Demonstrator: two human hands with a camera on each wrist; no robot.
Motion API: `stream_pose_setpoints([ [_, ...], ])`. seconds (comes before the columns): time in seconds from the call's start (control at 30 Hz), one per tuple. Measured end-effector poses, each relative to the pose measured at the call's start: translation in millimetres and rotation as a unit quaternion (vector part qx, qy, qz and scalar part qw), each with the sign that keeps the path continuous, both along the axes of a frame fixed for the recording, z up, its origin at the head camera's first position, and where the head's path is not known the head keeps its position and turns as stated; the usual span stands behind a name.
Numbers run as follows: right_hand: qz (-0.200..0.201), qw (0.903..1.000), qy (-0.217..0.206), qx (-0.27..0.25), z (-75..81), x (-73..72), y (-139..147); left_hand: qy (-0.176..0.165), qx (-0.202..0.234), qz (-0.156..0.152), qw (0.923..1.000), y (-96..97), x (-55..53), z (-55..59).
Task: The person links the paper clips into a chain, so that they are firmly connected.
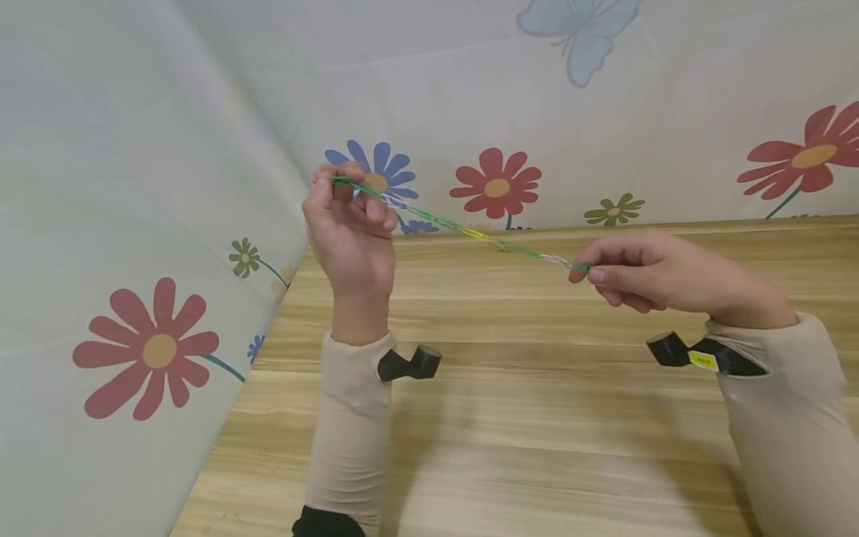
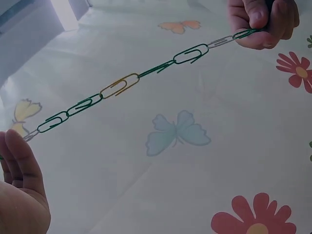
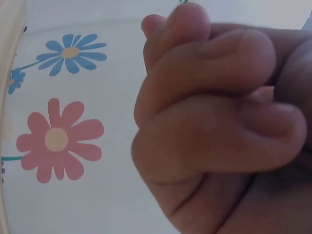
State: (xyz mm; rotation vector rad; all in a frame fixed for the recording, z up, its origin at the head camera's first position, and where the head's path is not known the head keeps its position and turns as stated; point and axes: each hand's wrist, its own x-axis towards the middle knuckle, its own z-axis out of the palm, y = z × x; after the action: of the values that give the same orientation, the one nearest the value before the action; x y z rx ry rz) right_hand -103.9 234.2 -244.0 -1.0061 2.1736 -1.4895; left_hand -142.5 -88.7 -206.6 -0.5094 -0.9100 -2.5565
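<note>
A chain of linked paper clips [image 1: 475, 234], mostly green with a yellow one mid-way and white ones near the ends, stretches taut in the air between both hands. Thumb and forefinger of my left hand [image 1: 356, 231] pinch the green clip at its upper end. Lower and to the right, my right hand [image 1: 651, 272] pinches the green clip at the other end. In the left wrist view the paper clip chain [image 2: 119, 85] slants up from the left hand [image 2: 22, 190] to the right hand [image 2: 265, 19]. Curled fingers [image 3: 204, 131] fill the right wrist view and hide most of the grip.
A wood-grain table [image 1: 510, 418] lies below both hands. Behind it and to the left hangs a pale sheet [image 1: 416, 89] printed with flowers and butterflies. A small black camera mount sits on each wrist, over beige sleeves [image 1: 352, 440].
</note>
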Motion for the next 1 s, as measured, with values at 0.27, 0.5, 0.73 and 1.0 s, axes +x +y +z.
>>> stream_pose_setpoints([
  [0.27, -0.049, 0.9984, 0.024, 0.013, -2.4, -2.1, 5, -0.012, 0.028, 0.014, 0.9994, -7.3, -1.9, 3.1],
  [0.5, -0.077, 0.9968, 0.022, -0.009, -4.0, -3.8, 6, -0.011, 0.054, 0.033, 0.9979, -13.8, -3.5, 5.2],
  [0.73, -0.112, 0.9925, 0.035, 0.037, 0.6, -0.9, 5, 0.01, 0.051, 0.027, 0.9983, -14.5, -3.7, 2.3],
  [1.0, -0.274, 0.9598, 0.017, 0.059, 6.9, 2.2, 4, 0.04, -0.059, 0.044, 0.9965, -4.6, -7.9, -8.6],
])
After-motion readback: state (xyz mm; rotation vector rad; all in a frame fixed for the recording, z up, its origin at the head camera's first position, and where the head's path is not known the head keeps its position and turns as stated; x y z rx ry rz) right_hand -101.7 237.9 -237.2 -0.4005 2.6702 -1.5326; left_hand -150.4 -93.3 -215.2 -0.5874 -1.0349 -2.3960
